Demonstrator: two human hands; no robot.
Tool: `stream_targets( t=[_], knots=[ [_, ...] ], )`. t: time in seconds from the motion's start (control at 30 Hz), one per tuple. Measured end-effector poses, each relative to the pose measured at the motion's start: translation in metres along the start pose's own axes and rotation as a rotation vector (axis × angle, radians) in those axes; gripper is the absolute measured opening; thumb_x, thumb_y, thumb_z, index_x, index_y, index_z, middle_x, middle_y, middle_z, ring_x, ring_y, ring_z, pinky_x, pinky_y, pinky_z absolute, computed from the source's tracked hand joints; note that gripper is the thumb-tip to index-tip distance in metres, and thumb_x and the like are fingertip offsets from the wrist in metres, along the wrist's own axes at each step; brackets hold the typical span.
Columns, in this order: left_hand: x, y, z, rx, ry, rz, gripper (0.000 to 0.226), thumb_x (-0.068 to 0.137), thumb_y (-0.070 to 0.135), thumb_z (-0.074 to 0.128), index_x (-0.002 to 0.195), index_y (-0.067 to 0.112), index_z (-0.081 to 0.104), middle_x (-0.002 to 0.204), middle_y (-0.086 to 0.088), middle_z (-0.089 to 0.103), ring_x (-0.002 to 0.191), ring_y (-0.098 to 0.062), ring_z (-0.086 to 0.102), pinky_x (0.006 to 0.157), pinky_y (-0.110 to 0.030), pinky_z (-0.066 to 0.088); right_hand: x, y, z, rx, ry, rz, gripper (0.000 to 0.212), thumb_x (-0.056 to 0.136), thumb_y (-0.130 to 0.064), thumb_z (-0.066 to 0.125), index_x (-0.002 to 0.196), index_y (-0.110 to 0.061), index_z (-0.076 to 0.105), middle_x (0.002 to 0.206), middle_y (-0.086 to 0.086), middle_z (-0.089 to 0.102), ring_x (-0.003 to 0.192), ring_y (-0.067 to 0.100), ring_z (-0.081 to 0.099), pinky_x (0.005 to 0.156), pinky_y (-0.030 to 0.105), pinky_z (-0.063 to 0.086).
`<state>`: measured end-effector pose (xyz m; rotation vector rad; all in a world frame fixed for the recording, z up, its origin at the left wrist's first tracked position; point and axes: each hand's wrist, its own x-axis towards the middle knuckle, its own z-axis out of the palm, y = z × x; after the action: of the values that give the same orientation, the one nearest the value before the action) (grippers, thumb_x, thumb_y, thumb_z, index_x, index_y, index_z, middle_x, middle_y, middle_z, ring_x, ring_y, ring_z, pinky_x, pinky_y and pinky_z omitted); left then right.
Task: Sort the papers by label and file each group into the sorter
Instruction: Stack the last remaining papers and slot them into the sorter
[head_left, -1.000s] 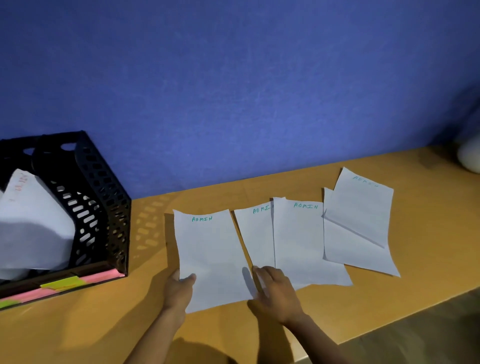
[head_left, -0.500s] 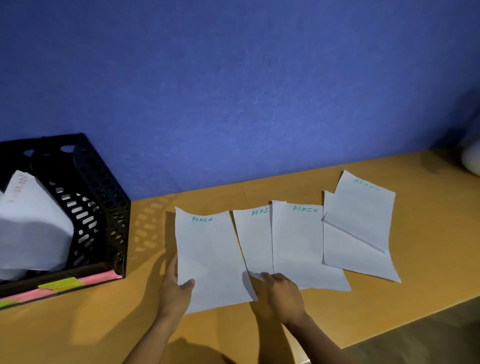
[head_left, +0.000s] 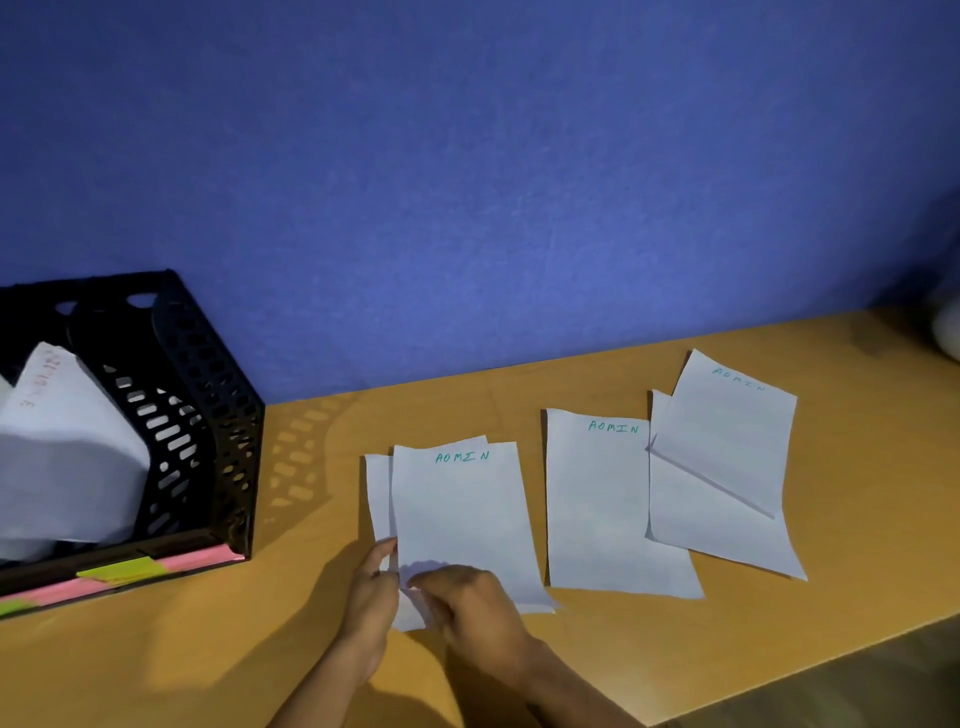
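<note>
Lying on the desk (head_left: 597, 670) in the single head view, five loose papers can be counted. Two are stacked at the near left: a top sheet (head_left: 462, 514) marked ADMIN is laid over an under sheet (head_left: 378, 493), of which only the left strip and a sliver of the top edge show. A third sheet (head_left: 602, 509), also marked ADMIN, lies alone just to the right, apart from the stack. Further right, a tilted sheet (head_left: 727, 431) with a faint ADMIN label overlaps a fifth sheet (head_left: 727, 535).

The bottom left corner of the stack is pinched by the left hand (head_left: 371, 597), with the thumb on the paper's edge. The right hand (head_left: 470, 597) is curled over the bottom edge of the top sheet; whether its fingers grip the paper cannot be told.

One black mesh sorter (head_left: 202, 415) stands at the left against the blue wall (head_left: 467, 182), with white papers (head_left: 67, 452) already leaning inside. Pink and green sticky labels (head_left: 124, 571) run along its front base. A pale object at the far right edge is cut off.
</note>
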<state>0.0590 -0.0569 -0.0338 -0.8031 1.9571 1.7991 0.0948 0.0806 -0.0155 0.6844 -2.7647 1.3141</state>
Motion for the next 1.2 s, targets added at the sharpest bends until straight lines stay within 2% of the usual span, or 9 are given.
stream_targets(
  t=[0.2,0.3,0.43,0.53,0.63,0.8,1.03,1.1,1.2],
  knots=[
    [-0.001,-0.003,0.005,-0.081,-0.01,-0.082,0.023,0.099,0.032,0.05,0.105,0.016,0.066,0.103,-0.009,0.07,0.099,-0.033,0.065,0.084,-0.043,0.053,-0.007,0.006,0.011,0.174,-0.016,0.068,0.02,0.099,-0.017,0.052,0.108,-0.018,0.069,0.101,-0.003,0.07,0.084,0.007,0.062,0.082,0.02,0.053],
    [-0.002,-0.004,0.006,0.086,-0.05,0.046,0.012,0.092,0.018,0.064,0.103,0.018,0.06,0.098,-0.007,0.067,0.093,-0.025,0.064,0.069,-0.03,0.051,-0.008,0.011,0.005,0.248,-0.032,0.074,0.024,0.104,-0.03,0.048,0.112,-0.019,0.067,0.105,0.0,0.07,0.092,0.011,0.065,0.083,0.032,0.056],
    [0.001,0.0,0.006,0.213,-0.019,0.158,0.026,0.09,-0.003,0.058,0.101,0.02,0.059,0.097,-0.006,0.069,0.09,-0.025,0.066,0.066,-0.029,0.05,-0.022,0.032,-0.008,0.077,0.088,0.128,0.031,0.1,-0.049,0.048,0.121,-0.03,0.06,0.117,-0.011,0.066,0.11,-0.008,0.053,0.097,0.016,0.044],
    [0.007,0.0,0.001,0.294,-0.033,0.176,0.039,0.09,-0.005,0.054,0.118,0.023,0.055,0.115,-0.003,0.063,0.107,-0.028,0.06,0.082,-0.035,0.05,-0.045,0.062,-0.027,-0.291,0.264,0.181,0.034,0.095,-0.046,0.055,0.118,-0.021,0.061,0.117,0.0,0.065,0.111,0.012,0.057,0.096,0.031,0.049],
    [0.008,0.001,-0.004,0.297,-0.069,0.188,0.065,0.089,-0.008,0.054,0.141,0.028,0.041,0.138,0.006,0.049,0.129,-0.022,0.046,0.097,-0.036,0.045,-0.066,0.092,-0.043,-0.471,0.116,0.451,0.06,0.08,-0.033,0.062,0.136,-0.015,0.049,0.137,0.008,0.054,0.13,0.028,0.048,0.103,0.041,0.041],
    [0.003,0.007,-0.003,0.201,-0.141,0.189,0.085,0.085,-0.016,0.051,0.149,0.036,0.029,0.141,0.013,0.044,0.1,-0.007,0.059,0.072,-0.026,0.049,-0.086,0.126,-0.055,-0.453,0.023,0.759,0.07,0.086,-0.042,0.06,0.147,-0.02,0.034,0.154,0.001,0.035,0.143,0.024,0.029,0.115,0.041,0.029],
    [0.007,0.004,0.011,0.238,-0.092,0.13,0.059,0.087,-0.012,0.042,0.133,0.023,0.057,0.109,-0.001,0.063,0.041,-0.008,0.035,0.041,-0.022,0.031,-0.069,0.119,-0.07,-0.416,0.194,0.636,0.043,0.085,0.0,0.058,0.123,-0.018,0.065,0.117,0.002,0.071,0.101,0.022,0.069,0.087,0.032,0.057],
    [0.007,0.005,0.015,0.236,-0.103,0.14,0.052,0.089,-0.011,0.043,0.126,0.019,0.063,0.093,0.003,0.063,0.05,-0.01,0.038,0.048,-0.023,0.034,-0.06,0.107,-0.069,-0.366,0.242,0.549,0.043,0.087,0.003,0.056,0.124,-0.017,0.066,0.118,0.002,0.071,0.102,0.021,0.069,0.087,0.031,0.057],
    [0.004,0.009,0.024,0.208,-0.152,0.149,0.044,0.091,-0.008,0.045,0.119,0.018,0.067,0.116,0.002,0.058,0.083,-0.004,0.053,0.068,-0.021,0.045,-0.049,0.082,-0.062,-0.318,0.259,0.407,0.046,0.088,0.006,0.051,0.124,-0.017,0.066,0.123,0.001,0.069,0.109,0.018,0.067,0.093,0.029,0.053]
  ],
)
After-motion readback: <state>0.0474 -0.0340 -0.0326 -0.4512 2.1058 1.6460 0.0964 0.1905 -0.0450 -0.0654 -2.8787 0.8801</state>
